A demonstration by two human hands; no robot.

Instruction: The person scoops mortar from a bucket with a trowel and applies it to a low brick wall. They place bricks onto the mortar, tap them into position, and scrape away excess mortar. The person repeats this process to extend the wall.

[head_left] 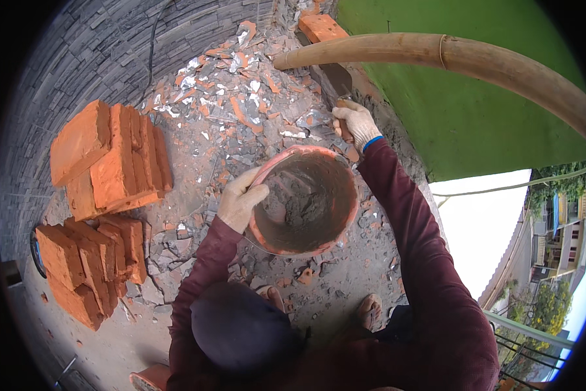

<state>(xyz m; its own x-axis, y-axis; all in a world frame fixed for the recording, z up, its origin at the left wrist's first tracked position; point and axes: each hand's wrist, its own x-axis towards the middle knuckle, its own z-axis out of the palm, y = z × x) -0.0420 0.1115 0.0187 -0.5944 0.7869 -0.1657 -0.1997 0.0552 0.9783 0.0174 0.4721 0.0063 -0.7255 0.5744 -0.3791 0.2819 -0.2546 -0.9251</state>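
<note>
My left hand (pixel 241 199), in a cream knit glove, grips the left rim of a reddish bucket (pixel 345 228) holding grey wet mortar (pixel 299 199). My right hand (pixel 355 124), also gloved, is closed on the handle of a trowel (pixel 337 79), above and to the right of the bucket. The trowel's dark blade points up toward a narrow mortar-smeared strip along the foot of the green wall (pixel 449 124). An orange brick (pixel 322 27) lies farther along that strip, beyond the blade.
Two stacks of orange bricks (pixel 101 153) (pixel 87 267) stand at the left, beside a grey stone-patterned wall (pixel 91 45). Broken tile and rubble (pixel 234 104) cover the floor around my feet. A thick bamboo pole (pixel 488 68) arches across the upper right. Railings and buildings show beyond the right edge.
</note>
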